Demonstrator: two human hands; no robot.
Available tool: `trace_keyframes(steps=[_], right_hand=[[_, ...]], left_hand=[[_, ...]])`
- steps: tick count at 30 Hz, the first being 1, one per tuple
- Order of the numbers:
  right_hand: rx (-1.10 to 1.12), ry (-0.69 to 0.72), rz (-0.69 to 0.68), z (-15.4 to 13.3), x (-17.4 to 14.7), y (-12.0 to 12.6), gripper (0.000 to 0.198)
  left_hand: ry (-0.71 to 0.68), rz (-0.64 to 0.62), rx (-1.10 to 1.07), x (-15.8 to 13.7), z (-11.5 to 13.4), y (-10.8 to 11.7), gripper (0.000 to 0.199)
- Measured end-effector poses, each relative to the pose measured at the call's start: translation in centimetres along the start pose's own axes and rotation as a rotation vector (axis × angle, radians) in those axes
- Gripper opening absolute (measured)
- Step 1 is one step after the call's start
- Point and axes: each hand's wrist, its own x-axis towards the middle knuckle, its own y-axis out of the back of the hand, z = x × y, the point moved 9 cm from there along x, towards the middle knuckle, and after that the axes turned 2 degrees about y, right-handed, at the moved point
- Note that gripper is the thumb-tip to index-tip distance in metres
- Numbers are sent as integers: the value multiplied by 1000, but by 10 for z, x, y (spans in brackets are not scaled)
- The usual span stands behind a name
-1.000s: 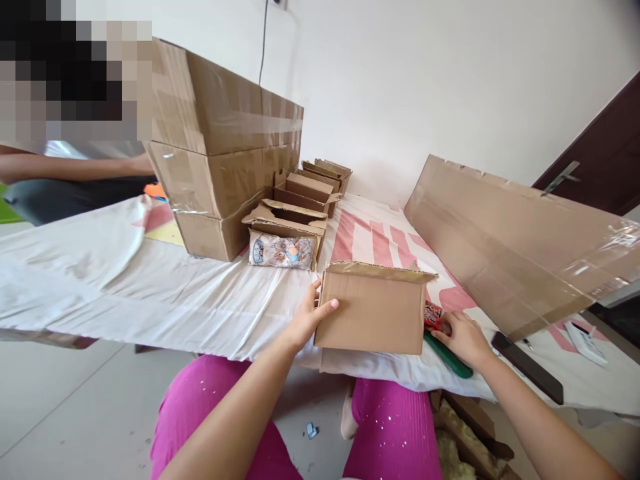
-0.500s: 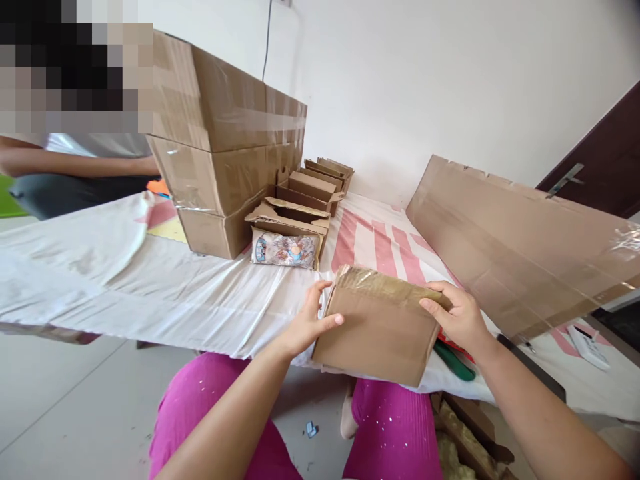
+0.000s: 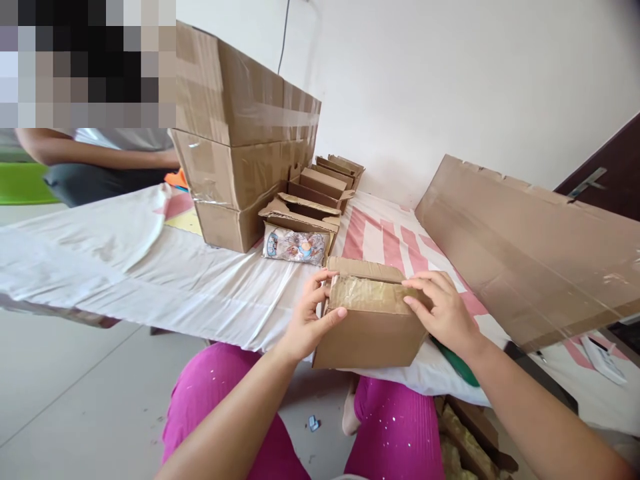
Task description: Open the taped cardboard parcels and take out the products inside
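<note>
A small cardboard box (image 3: pixel 370 339) rests at the table's front edge, right before my knees. Shiny brown tape covers its front top flap (image 3: pixel 370 293), and a dark gap runs behind that flap. My left hand (image 3: pixel 313 320) grips the box's left side, thumb on the front face and fingers around the corner. At the upper right corner, my right hand (image 3: pixel 440 310) pinches the taped flap between thumb and fingers. Just beyond the box lies a printed pouch (image 3: pixel 296 245) with a cartoon figure, leaning on an open cardboard box (image 3: pixel 305 212).
Large taped cartons (image 3: pixel 250 160) are stacked at the left, with several small open boxes behind. A big cardboard panel (image 3: pixel 525 247) stands at the right. A green object (image 3: pixel 456 363) lies under my right forearm. Another person's arm (image 3: pixel 120 158) shows at far left.
The box has tipped more upright, so its top with the taped flap and gap now shows. My right hand has shifted slightly left along the flap. The view has turned slightly.
</note>
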Motion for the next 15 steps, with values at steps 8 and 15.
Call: trace_keyframes(steps=[8, 15], right_hand=[[-4, 299, -46, -80, 7, -22, 25], [-24, 283, 8, -85, 22, -34, 18]], left_hand=[[-81, 2, 94, -3, 4, -11, 27], [-142, -18, 106, -6, 9, -12, 22]])
